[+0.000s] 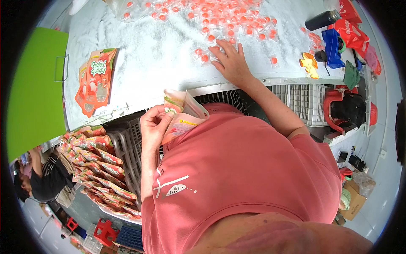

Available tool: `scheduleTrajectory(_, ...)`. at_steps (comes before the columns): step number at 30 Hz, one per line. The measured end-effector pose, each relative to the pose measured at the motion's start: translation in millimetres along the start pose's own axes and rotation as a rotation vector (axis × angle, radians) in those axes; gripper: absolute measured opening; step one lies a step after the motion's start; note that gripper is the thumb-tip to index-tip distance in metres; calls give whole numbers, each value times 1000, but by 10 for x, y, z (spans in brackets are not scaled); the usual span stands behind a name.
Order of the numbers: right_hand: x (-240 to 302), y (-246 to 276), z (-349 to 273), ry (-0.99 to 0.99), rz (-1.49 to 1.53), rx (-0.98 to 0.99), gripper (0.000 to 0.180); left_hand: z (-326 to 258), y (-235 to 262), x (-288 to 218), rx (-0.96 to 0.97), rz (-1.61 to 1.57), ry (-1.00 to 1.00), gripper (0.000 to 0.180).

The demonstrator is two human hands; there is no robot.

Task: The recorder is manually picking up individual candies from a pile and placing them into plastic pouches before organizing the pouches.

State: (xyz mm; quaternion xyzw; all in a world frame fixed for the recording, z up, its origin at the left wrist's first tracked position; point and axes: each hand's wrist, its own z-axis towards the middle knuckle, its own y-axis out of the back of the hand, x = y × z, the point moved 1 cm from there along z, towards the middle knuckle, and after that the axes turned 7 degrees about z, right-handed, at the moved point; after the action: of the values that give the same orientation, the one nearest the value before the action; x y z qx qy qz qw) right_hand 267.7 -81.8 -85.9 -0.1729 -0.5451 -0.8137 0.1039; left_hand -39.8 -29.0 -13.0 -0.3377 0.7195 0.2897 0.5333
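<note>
My left hand (153, 126) grips a printed candy pouch (181, 122) at the table's near edge, thumb in front. The pouch's top gapes apart; what lies inside is hidden. Over the table (156, 59), my right hand (233, 65) reaches out with fingers spread, and I see nothing held in it. Its fingertips are beside a few small wrapped red candies (204, 58), close to the near side of a wide scatter of the same candies (230, 25). Left of my left hand, a few flat orange-red pouches (96, 82) lie overlapping on the table.
Filled pouches (105, 169) stand in rows in a crate at lower left, beside grey crates (127, 146). A green panel (36, 80) borders the table's left. A black bottle (322, 20) and blue bin (333, 48) sit at right. Another person (46, 180) works at far left.
</note>
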Motion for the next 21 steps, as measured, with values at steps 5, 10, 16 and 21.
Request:
scheduleTrajectory(5,15,20,4,-6,0,7,45,2,16,26,3,-6,-2,10)
scheduleTrajectory(10,8,12,-2,2,-5,0,46,13,-1,24,6,-29,4,9)
scheduleTrajectory(16,8,7,-4,7,1,-13,46,22,-7,31,4,-27,24,9)
scheduleTrajectory(21,9,2,-3,10,-9,-14,46,29,-3,81,-6,-35,42,9)
